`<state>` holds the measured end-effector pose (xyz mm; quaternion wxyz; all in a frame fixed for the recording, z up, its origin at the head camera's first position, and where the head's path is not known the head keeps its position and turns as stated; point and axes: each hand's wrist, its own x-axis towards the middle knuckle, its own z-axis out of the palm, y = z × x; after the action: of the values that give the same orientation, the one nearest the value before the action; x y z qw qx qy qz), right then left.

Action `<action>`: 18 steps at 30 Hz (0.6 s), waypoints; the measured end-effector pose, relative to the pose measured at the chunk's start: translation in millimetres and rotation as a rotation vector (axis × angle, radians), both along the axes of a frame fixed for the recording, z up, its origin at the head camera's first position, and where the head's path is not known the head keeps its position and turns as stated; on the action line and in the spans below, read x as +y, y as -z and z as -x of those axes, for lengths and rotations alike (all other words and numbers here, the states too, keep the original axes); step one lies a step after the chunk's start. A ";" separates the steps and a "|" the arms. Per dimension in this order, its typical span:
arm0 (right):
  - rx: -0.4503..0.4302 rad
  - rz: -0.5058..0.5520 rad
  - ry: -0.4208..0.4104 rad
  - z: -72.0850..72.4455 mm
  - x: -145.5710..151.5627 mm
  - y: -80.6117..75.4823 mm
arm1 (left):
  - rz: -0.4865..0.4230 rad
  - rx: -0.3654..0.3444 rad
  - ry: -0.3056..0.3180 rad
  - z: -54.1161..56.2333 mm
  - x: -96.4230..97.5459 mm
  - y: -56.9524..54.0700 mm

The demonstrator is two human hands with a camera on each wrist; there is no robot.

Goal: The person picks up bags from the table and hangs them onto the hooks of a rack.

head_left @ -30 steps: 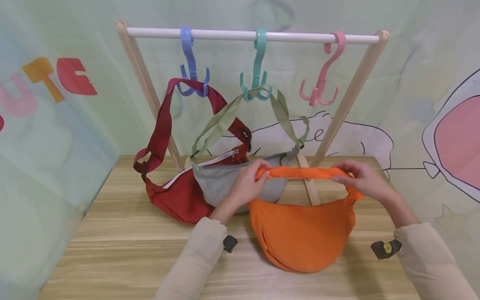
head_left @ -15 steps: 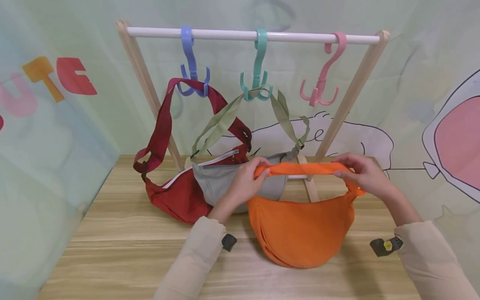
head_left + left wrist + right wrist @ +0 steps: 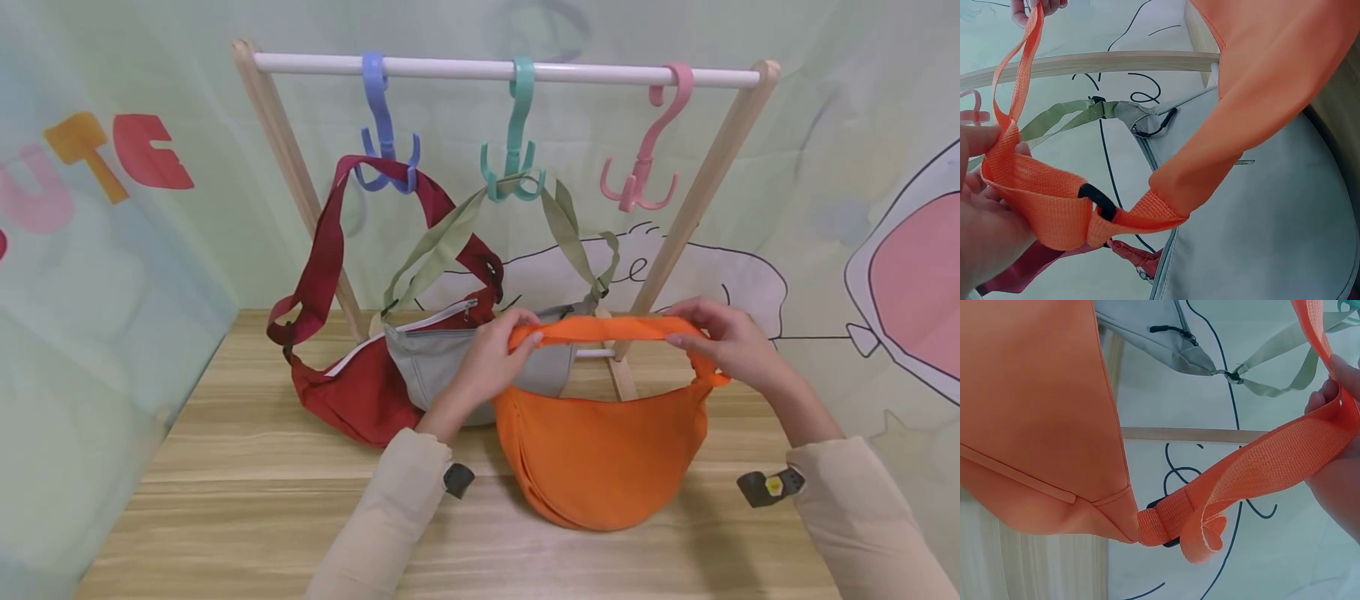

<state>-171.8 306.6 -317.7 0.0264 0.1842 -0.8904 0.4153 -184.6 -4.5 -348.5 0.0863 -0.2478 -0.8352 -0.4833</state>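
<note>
An orange crescent-shaped bag (image 3: 607, 462) hangs by its strap (image 3: 600, 329) between both hands. My left hand (image 3: 491, 358) pinches the strap's left end between thumb and fingers. At the other end, my right hand (image 3: 738, 346) pinches it near the bag's right corner. The strap runs nearly level between them. In the left wrist view, a black slider (image 3: 1099, 201) sits on the webbing below the left hand. A short loose tail of webbing (image 3: 1204, 540) curls near the bag's corner in the right wrist view. Behind, a pink hook (image 3: 637, 183) hangs with nothing on it.
A wooden rack with a white rod (image 3: 450, 69) stands at the back. Its blue hook (image 3: 382, 125) carries a dark red bag (image 3: 356, 408); the green hook (image 3: 515, 125) carries a grey bag (image 3: 442, 367). Both bags rest against the wooden table (image 3: 247, 517). A printed curtain hangs behind.
Both hands have risen slightly, lifting the orange bag a little up and away toward the rack. The red and grey bags and the hooks stay as they were.
</note>
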 end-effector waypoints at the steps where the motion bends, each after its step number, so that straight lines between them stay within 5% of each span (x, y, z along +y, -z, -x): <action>1: 0.000 0.001 0.002 0.1 -0.3 -0.3 | -0.002 -0.001 0.000 0.3 0.1 0.0; 18: 0.018 0.007 0.000 1.1 -4.3 -7.6 | -0.014 -0.021 -0.001 1.7 0.4 -4.8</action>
<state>-172.9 302.3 -310.1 0.0353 0.1877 -0.8886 0.4169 -186.3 -4.0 -343.7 0.0796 -0.2417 -0.8329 -0.4915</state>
